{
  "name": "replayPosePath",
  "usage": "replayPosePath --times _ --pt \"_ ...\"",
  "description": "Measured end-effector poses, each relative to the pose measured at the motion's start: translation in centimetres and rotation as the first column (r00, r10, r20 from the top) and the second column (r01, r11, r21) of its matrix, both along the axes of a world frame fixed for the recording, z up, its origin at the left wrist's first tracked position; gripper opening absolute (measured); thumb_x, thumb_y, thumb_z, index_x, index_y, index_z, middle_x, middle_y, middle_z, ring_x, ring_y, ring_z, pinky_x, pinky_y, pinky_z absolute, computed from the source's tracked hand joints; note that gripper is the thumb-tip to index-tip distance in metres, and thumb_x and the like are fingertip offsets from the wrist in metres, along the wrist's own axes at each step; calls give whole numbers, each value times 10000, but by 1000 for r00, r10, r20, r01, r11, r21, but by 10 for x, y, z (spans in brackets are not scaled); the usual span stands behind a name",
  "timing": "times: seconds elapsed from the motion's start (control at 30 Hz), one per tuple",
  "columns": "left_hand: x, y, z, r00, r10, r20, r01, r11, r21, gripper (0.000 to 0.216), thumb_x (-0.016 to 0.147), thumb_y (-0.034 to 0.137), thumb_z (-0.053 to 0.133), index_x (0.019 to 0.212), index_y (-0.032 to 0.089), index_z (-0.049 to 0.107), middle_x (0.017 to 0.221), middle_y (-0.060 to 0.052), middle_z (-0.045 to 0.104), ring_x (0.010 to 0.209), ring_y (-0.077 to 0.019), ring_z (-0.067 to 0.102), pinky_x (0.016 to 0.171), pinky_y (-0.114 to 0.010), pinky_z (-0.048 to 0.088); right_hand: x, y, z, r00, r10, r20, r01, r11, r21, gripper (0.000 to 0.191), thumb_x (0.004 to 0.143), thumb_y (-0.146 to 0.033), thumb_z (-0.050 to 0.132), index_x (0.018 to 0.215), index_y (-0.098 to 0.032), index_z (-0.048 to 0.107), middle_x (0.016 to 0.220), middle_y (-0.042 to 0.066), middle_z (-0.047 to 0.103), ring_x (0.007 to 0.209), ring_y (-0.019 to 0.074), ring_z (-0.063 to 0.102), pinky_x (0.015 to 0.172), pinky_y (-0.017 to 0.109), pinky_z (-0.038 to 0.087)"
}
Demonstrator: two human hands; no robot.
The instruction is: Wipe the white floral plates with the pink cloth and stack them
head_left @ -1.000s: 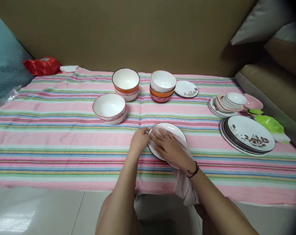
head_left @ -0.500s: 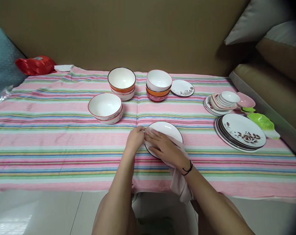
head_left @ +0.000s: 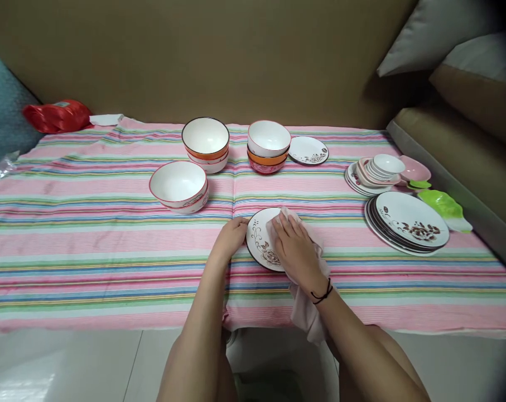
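A white plate (head_left: 259,237) with a dark rim and a brown flower pattern lies on the striped cloth in front of me. My left hand (head_left: 231,239) grips its left edge, thumb and fingers at the rim. Over the plate's right side, my right hand (head_left: 297,248) presses a pale pink cloth (head_left: 309,312) flat against the surface. The cloth's loose end hangs down past the front edge below my wrist. Part of the plate is hidden under the hand and cloth.
Stacked bowls (head_left: 179,184) stand left of centre, with more bowls (head_left: 269,139) behind and a small plate (head_left: 309,151) beside them. On the right are a stack of patterned plates (head_left: 411,220), small dishes (head_left: 386,167) and a green leaf-shaped dish (head_left: 443,207). A red bundle (head_left: 58,116) lies far left.
My right hand and the pink cloth have slid from the plate's left part to its right side, uncovering the flower pattern. My left hand stays at the left rim.
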State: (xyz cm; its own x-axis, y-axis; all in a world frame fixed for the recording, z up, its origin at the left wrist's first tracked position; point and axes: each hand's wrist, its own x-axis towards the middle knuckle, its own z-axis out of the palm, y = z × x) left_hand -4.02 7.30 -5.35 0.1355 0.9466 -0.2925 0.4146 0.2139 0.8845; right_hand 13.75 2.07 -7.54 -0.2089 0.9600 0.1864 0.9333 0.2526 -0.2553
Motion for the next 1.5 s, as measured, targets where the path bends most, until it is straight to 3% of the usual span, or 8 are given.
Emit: replayPosePath --times 0.2,0.43,0.67,0.87,1.07,1.2,1.3,1.5 --pt "-1 1 -1 999 -8 -46 9 1000 30 334 739 202 412 920 140 685 942 -86 696 780 -196 601 711 -297 473 19 -2 3 988 155 -25 -155 987 -27 429 961 -215 324 1335 -188 533 1454 68 443 1370 259 344 1126 473 306" --pt "3 2 1 994 -16 -111 20 999 41 314 743 207 410 902 134 671 952 -103 686 846 -224 590 737 -322 458 16 -1 7 985 151 86 -145 986 -78 460 977 -330 366 1426 -246 414 1538 50 297 1422 299 235 1133 537 225" --pt "7 2 0 992 -1 -124 6 999 39 302 769 225 432 925 153 681 999 -91 693 939 -240 599 853 -351 453 6 3 11 918 395 -12 -392 906 -162 440 989 -310 347 1426 -346 390 1546 -43 279 1437 237 203 1157 484 197" --pt "15 1 4 976 219 -6 -211 946 247 372 815 249 484 1136 137 634 1119 -104 670 979 -219 607 916 -357 445 5 11 10 969 219 -115 -232 966 -114 481 928 -362 483 1391 -235 460 1524 59 330 1421 292 228 1142 512 220" --pt "20 0 9 995 100 0 -96 955 281 232 806 232 550 975 151 687 1035 -73 699 846 -182 616 814 -303 472 26 26 12 975 2 -221 13 998 67 402 864 -248 539 1253 -147 563 1376 129 503 1274 280 429 1076 437 337" --pt "25 -3 8 980 12 -199 37 970 240 280 777 213 615 1043 146 667 979 -74 691 800 -184 607 748 -296 464 51 29 18 966 -141 -215 130 989 -66 408 831 -363 609 1180 -155 579 1140 131 631 1031 278 566 863 383 448" --pt "32 -8 9 910 -9 -415 121 962 245 302 755 192 638 1052 147 656 941 -77 675 859 -215 593 741 -309 439 68 28 22 924 -177 -338 92 963 -255 353 793 -454 633 1030 -194 607 884 50 661 770 207 589 648 297 433" --pt "44 -14 12 819 3 -573 167 955 244 92 764 126 559 717 192 602 769 -60 618 870 -242 548 680 -315 370 94 26 23 792 -300 -531 34 891 -453 377 676 -476 723 855 -198 544 692 -23 593 641 152 551 553 245 368"
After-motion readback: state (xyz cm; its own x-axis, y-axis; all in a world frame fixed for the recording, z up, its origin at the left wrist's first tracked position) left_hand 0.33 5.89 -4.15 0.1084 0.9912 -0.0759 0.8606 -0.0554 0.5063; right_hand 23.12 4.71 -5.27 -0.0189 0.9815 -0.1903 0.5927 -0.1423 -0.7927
